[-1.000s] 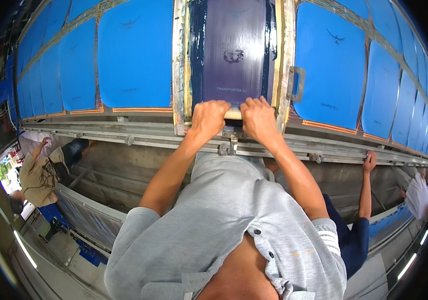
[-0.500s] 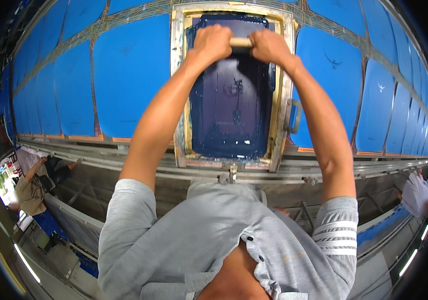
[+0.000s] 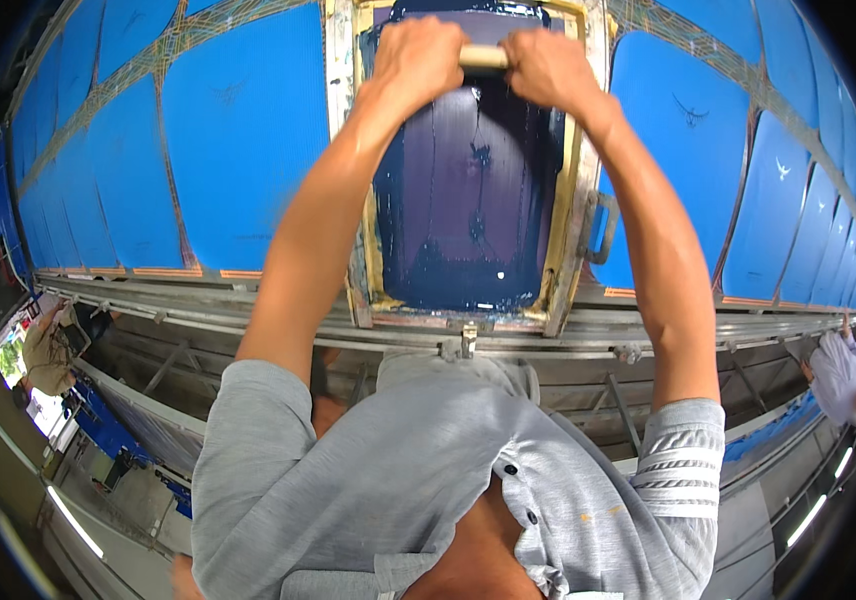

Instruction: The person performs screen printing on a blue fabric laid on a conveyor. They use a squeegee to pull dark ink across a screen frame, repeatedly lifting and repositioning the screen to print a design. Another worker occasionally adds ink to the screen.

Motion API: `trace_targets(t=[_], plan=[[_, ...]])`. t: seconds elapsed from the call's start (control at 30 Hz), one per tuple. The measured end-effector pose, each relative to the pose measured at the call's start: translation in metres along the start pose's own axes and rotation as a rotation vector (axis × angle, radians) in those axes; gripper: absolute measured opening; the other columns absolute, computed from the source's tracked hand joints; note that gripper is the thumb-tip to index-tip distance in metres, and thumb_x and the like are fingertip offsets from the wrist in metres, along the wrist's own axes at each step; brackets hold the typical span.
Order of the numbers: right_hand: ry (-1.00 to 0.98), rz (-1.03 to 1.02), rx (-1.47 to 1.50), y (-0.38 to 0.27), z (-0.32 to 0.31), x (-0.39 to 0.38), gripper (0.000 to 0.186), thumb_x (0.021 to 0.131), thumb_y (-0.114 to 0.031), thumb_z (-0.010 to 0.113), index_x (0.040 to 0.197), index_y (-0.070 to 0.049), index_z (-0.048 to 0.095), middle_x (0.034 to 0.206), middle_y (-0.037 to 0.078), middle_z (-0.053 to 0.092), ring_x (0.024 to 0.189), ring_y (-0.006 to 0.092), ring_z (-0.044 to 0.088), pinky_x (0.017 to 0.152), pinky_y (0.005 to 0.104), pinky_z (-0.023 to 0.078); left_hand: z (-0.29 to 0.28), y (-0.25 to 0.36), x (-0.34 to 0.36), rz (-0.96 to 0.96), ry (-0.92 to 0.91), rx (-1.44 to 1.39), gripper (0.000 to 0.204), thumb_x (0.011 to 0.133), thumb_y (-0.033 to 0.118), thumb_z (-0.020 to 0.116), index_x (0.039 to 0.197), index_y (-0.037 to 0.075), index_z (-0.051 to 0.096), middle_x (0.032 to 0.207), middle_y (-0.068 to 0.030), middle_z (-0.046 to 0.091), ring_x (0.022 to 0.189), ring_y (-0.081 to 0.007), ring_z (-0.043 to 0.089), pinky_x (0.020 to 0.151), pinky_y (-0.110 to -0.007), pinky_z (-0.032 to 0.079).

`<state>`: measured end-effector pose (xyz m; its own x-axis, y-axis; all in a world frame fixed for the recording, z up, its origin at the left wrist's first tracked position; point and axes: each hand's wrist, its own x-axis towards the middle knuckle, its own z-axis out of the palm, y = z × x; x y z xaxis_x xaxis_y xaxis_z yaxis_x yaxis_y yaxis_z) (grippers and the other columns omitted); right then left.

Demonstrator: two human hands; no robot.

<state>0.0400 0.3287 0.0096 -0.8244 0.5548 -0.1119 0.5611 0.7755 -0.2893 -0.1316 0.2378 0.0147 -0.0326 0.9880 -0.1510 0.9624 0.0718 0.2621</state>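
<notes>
Both my hands grip the pale wooden handle of a squeegee [image 3: 485, 57], which lies across the far part of a screen-printing frame [image 3: 340, 100]. My left hand [image 3: 420, 62] wraps the handle's left end, and my right hand [image 3: 551, 70] wraps its right end. Their fingers are curled over, and a short length of wood shows between them. Below the handle, the squeegee's blade is in shadow and hard to make out. Dark blue ink [image 3: 398, 270] is thick around the edges of the purplish mesh [image 3: 518, 210], with streaks and blots down its middle.
Blue sheets [image 3: 238, 150] lie in rows on the long table on both sides of the frame. A metal handle [image 3: 603, 228] sticks out at the frame's right side. Metal rails [image 3: 408, 340] run along the near edge. Other people stand at far left [image 3: 48, 350] and far right [image 3: 836, 375].
My hands and the squeegee sit slightly higher in the picture, still gripped at both ends. The view has shifted closer to the frame. Ink streaks and blots on the mesh have changed shape.
</notes>
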Motion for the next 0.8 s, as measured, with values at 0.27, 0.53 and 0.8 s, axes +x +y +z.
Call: trace_targets(t=[0.27,0.53,0.8], plan=[[-0.070,-0.067,0.136,-0.103,0.044,-0.198,0.012,0.065,-0.002,0.064,0.076,-0.002,0.067,0.081,0.014,0.064,0.080,0.0312,0.066,0.083,0.0436,0.051,0.049,0.091,-0.209,-0.063,-0.090,-0.197,0.034,0.071,0.000,0.062,0.097,0.015,0.077,0.082,-0.0141,0.072,0.073,-0.0339,0.070,0.065,-0.044,0.056],[0.067,-0.035,0.557,-0.120,0.057,-0.281,0.025,0.076,-0.023,0.074,0.092,-0.003,0.070,0.088,0.017,0.065,0.086,0.0341,0.064,0.097,0.0494,0.049,0.072,0.135,-0.294,-0.072,-0.023,-0.246,0.038,0.068,-0.005,0.061,0.101,0.007,0.075,0.103,-0.0094,0.074,0.092,-0.0293,0.071,0.075,-0.041,0.057],[0.392,0.865,0.676,0.042,0.097,-0.224,0.041,0.093,-0.037,0.058,0.107,-0.001,0.070,0.101,0.026,0.069,0.093,0.0431,0.066,0.082,0.0479,0.049,0.080,0.134,-0.299,-0.064,-0.015,-0.175,0.044,0.065,-0.002,0.065,0.106,0.013,0.076,0.107,-0.0079,0.074,0.096,-0.0255,0.071,0.080,-0.039,0.058]])
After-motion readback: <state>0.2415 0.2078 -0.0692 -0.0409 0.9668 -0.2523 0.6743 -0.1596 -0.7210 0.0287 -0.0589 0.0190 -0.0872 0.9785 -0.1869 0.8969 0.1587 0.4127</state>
